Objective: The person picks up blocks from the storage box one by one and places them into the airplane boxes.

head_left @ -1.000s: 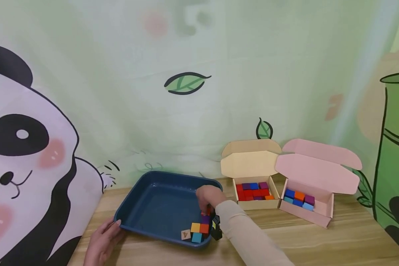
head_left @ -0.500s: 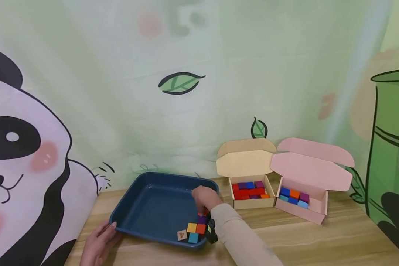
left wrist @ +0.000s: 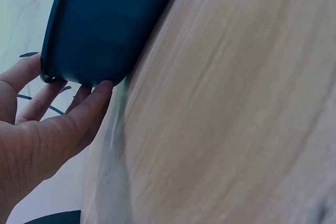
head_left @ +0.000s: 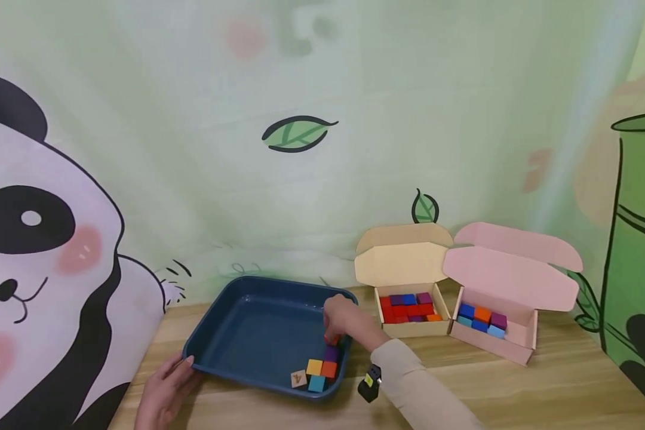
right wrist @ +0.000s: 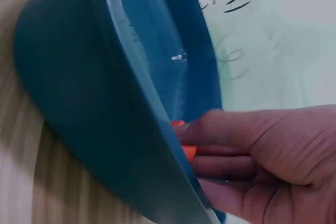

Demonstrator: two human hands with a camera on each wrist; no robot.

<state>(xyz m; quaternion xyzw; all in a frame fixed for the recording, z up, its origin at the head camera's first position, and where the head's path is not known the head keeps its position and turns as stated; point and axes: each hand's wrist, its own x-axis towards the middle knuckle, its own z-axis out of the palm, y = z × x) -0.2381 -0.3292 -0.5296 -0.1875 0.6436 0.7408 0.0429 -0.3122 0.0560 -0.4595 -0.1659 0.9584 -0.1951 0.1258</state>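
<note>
The dark blue tray [head_left: 269, 334] lies on the wooden table. At its front left corner, my left hand [head_left: 166, 385] touches the outer wall and rim with fairly straight fingers, as the left wrist view shows. My right hand [head_left: 344, 319] reaches down inside the tray's right side and pinches a red-orange block [right wrist: 189, 150], mostly covered by the fingers. Directly in front of that block sits a purple block [head_left: 331, 353]. Nearer the front right corner are a yellow block [head_left: 314, 367], an orange block [head_left: 328, 369], a light blue block [head_left: 316, 383] and a plain wooden block [head_left: 298, 378] with a 4-like mark.
Right of the tray, an open tan box [head_left: 414, 329] holds several red, purple, blue and orange blocks. Beside it stands an open pink box [head_left: 521, 340] with several blocks on its left side. A printed cloth [head_left: 301, 209] hangs behind the table.
My right wrist and forearm have swung to the right, uncovering more of the tray's right rim. The fingers remain at the same block. My left hand stays at the tray's corner.
</note>
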